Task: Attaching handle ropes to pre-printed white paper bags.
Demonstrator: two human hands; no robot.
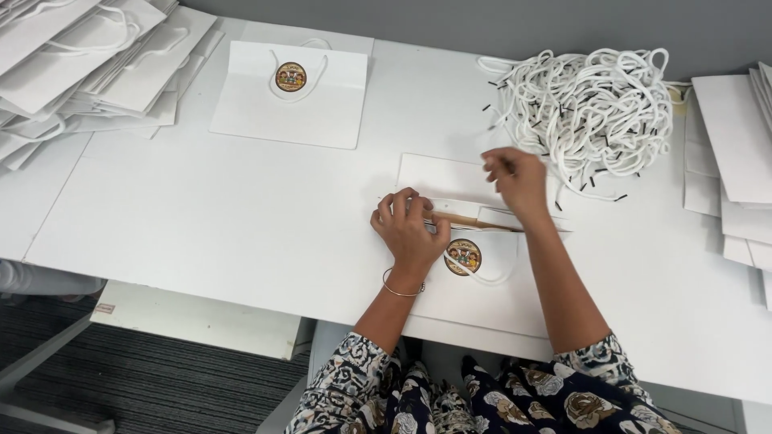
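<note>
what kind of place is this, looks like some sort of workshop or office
Probably an office or packing room set up for assembling paper gift bags by hand. A heap of white cord handles lies on the white table, flat finished bags are stacked at the far corner, and both hands work on one bag.

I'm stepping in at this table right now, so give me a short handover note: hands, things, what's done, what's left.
Left hand presses on the top edge of the white paper bag lying flat in front of the person. Right hand is raised over that edge, fingers pinched; whether it grips a cord is unclear.
Cord pile lies beyond the right hand.
Done: one handle cord shows on this bag; a finished bag and a stack of bags lie far left.
Left: flat bags at right.
</note>
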